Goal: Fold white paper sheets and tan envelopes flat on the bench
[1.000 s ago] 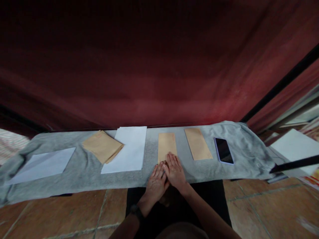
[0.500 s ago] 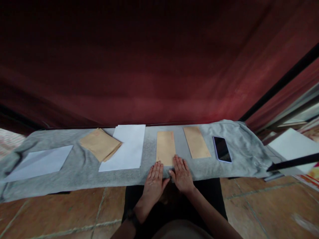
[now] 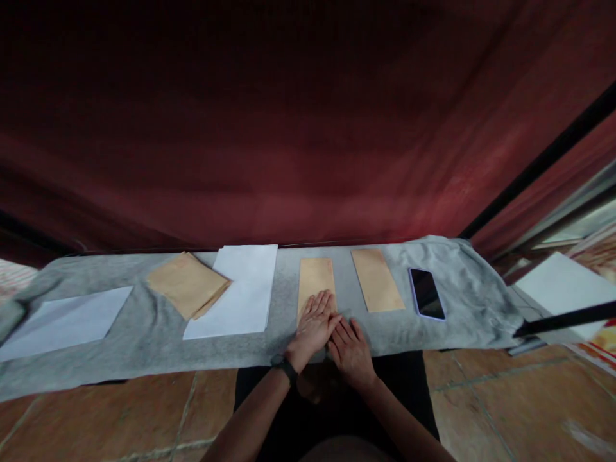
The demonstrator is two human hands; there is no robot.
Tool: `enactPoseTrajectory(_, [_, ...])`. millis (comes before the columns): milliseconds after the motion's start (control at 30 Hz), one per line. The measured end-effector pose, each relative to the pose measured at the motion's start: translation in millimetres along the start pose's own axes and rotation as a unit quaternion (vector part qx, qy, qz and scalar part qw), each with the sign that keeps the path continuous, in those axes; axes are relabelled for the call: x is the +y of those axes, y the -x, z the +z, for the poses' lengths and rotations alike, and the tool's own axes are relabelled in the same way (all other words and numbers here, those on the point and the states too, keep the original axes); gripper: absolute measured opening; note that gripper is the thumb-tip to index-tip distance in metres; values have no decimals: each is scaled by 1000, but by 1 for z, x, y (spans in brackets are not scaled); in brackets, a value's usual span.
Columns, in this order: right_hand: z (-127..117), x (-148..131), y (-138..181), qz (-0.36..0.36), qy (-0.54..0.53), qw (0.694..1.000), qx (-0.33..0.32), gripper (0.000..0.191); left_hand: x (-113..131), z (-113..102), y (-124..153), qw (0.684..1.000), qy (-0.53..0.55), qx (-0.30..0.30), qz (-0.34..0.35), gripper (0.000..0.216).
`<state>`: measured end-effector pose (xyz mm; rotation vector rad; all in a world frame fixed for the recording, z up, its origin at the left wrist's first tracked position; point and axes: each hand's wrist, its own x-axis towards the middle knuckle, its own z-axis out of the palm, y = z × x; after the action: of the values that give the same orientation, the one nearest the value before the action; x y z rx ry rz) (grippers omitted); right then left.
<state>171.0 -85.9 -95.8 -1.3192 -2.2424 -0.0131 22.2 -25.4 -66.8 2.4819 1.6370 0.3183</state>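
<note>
A brown paper envelope lies upright before me on the grey cloth. My left hand rests flat on its lower part, fingers stretched out, and hides that end. Beside it, my right hand lies palm down with fingers extended near the envelope's lower right corner; its fingertips meet or overlap the left thumb. Neither hand grips anything. To the right lies a second brown envelope, slightly tilted and untouched.
Left of me, a pile of brown envelopes partly covers a stack of white paper. A white sheet lies farther left. A phone sits at the right. The grey cloth covers the table; a red curtain hangs behind.
My left hand has moved up and right onto the envelope's lower part. My right hand has drawn back slightly toward me, off the envelope's lower corner. The view has shifted a little.
</note>
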Motion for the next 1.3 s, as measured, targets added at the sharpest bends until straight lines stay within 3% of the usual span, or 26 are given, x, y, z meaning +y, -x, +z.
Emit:
enactPoseTrajectory(167, [0,0,0,3,-10,1000,22,38,-9,5,-27,1000,-11,-7,2,60])
enactPoseTrajectory(600, [-18,-5,-8,12,12,999,-32,44,-19,18,-66,999,-29,41,-4,61])
enactPoseTrajectory(800, [-17,-4,-7,16,1,999,-35,42,-22,18,-55,999,-38,30,9,60])
enactPoseTrajectory(1300, [-12,-2,-3,-1,10,1000,-27,44,-25,-1,6,997,-37,45,51,52])
